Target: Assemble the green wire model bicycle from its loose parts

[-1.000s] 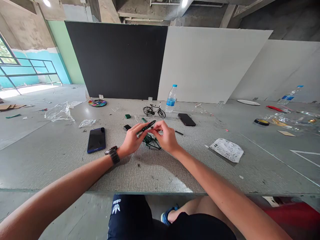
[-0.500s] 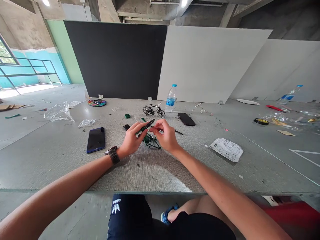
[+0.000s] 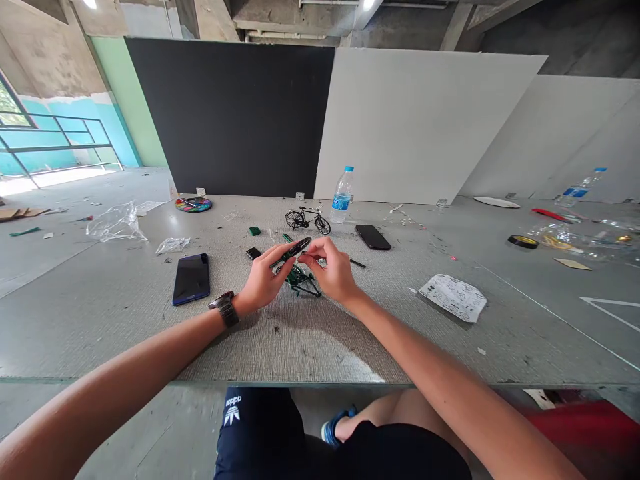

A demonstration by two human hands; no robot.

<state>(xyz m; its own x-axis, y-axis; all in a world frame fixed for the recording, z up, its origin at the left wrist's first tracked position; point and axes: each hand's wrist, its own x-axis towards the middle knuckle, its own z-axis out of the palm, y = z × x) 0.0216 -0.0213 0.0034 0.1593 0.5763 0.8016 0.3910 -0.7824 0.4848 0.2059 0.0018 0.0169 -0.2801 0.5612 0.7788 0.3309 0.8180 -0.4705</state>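
Over the middle of the table, my left hand [image 3: 267, 275] is closed on a small black toy bicycle wheel [image 3: 299, 247], held tilted between thumb and fingers. My right hand [image 3: 331, 268] is pinched close to the wheel's right side; whatever its fingertips hold is too small to make out. Below and between the hands lies a green toy bicycle frame [image 3: 304, 283], partly hidden by my fingers. Just behind them stands a black model bicycle [image 3: 308, 220] with both wheels on. A small green piece [image 3: 255, 231] and a small black piece [image 3: 253, 253] lie left of the wheel.
A blue-edged phone [image 3: 191, 279] lies left, and a black phone [image 3: 373, 237] behind right. A water bottle [image 3: 341, 197] stands at the back. A printed sheet [image 3: 453, 297] lies right, crumpled clear plastic [image 3: 119, 223] far left, and a tape roll [image 3: 523, 241] far right.
The wheel has turned slightly in my left hand, so more of its face shows. Both hands stay in nearly the same place.
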